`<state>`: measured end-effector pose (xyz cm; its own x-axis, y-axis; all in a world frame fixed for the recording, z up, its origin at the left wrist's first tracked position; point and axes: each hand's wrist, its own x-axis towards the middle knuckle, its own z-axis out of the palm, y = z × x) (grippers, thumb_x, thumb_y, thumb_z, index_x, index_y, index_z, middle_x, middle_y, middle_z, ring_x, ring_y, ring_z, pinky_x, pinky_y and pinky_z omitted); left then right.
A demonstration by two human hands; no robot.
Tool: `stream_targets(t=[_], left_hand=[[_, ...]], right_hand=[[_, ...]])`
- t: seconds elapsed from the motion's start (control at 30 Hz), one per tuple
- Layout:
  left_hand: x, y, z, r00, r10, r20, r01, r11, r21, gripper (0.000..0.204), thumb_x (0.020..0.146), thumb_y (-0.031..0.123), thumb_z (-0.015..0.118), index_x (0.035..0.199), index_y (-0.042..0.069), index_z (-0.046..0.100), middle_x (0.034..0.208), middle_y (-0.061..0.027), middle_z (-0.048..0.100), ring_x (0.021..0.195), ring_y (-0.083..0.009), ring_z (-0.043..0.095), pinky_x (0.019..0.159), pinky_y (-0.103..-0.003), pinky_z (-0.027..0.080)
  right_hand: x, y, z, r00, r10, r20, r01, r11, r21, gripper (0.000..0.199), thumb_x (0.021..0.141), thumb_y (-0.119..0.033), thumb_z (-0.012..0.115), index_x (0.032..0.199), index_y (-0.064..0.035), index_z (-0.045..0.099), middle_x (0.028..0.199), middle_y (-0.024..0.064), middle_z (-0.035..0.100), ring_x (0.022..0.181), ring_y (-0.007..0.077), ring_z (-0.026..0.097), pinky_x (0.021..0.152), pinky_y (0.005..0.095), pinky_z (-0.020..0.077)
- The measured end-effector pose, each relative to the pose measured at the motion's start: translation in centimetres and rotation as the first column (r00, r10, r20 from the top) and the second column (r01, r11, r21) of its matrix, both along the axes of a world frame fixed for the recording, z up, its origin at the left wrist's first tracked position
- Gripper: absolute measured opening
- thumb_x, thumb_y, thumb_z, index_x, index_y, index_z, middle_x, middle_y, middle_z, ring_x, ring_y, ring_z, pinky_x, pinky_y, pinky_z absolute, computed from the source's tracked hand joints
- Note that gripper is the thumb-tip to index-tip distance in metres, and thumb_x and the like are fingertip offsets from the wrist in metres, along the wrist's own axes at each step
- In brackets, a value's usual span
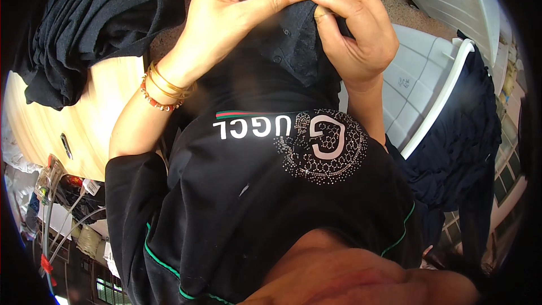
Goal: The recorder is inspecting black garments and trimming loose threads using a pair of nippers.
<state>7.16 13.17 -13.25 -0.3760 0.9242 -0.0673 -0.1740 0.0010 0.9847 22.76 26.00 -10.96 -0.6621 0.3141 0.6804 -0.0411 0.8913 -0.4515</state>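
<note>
From the head camera, looking down our own front, we hold a dark buttoned garment up between both hands, just above the chest of the black top we are wearing. The fabric hangs from our fingers and drapes down between the forearms, its small buttons showing near the middle.

What could go wrong, as we judge it: the hold is only a fingertip pinch on a thin edge, so a slackening of either thumb could let that side drop and the cloth would bunch or slide toward the lap. The bangles on our left wrist sit close to the fabric and might snag it if the wrist turns inward.

Our left hand is nearly closed, thumb pressed against the forefinger with the garment's top edge caught between them. Our right hand is curled tight, fingers folded over the same edge, its fingertips touching those of the left.

To the left a heap of dark clothing lies on a wooden table; to the right, more dark cloth hangs over a white plastic chair.
</note>
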Motion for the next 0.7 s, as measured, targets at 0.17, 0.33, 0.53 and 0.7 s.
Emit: stream_targets(t=[0.17,0.33,0.53,0.7], left_hand=[[-0.2,0.7,2.7,0.980,-0.050,0.193,0.052,0.999,-0.005,0.015,0.092,0.002,0.070,0.106,-0.002,0.071,0.098,-0.0039,0.072,0.085,-0.0055,0.063,0.076,-0.019,0.051],[-0.8,0.6,2.3,0.985,-0.092,0.146,0.108,0.989,-0.101,0.015,0.090,0.003,0.072,0.104,-0.003,0.072,0.094,-0.0040,0.072,0.084,-0.0058,0.063,0.075,-0.019,0.052],[-0.6,2.0,-2.5,0.995,-0.083,-0.058,0.100,0.726,0.681,0.017,0.087,0.000,0.070,0.104,-0.004,0.071,0.091,-0.0035,0.072,0.082,-0.0060,0.063,0.074,-0.019,0.051],[-0.4,1.4,-0.5,0.993,-0.090,-0.079,0.113,0.927,0.358,0.017,0.086,-0.002,0.069,0.103,-0.003,0.071,0.091,-0.0046,0.072,0.080,-0.0063,0.063,0.072,-0.020,0.051]], right_hand=[[0.3,-0.8,1.2,0.994,-0.026,0.106,0.037,0.994,-0.103,0.021,0.071,0.014,0.072,0.088,0.0015,0.071,0.086,0.0115,0.071,0.079,0.0170,0.069,0.068,0.0242,0.0555],[0.2,-1.1,1.3,0.984,0.006,0.179,0.037,0.971,-0.235,0.019,0.074,0.013,0.072,0.090,0.0019,0.070,0.091,0.0106,0.071,0.080,0.0138,0.069,0.072,0.0214,0.0571],[1.2,-0.9,1.4,0.954,0.088,0.287,0.048,0.900,-0.433,0.030,0.076,0.013,0.072,0.103,0.0013,0.068,0.092,0.0061,0.069,0.081,0.0090,0.069,0.073,0.0190,0.0562],[0.6,-0.9,3.4,0.915,0.102,0.390,0.132,0.839,-0.528,0.032,0.073,0.011,0.073,0.103,0.0009,0.069,0.095,0.0055,0.066,0.076,0.0080,0.063,0.069,0.0201,0.0518]])
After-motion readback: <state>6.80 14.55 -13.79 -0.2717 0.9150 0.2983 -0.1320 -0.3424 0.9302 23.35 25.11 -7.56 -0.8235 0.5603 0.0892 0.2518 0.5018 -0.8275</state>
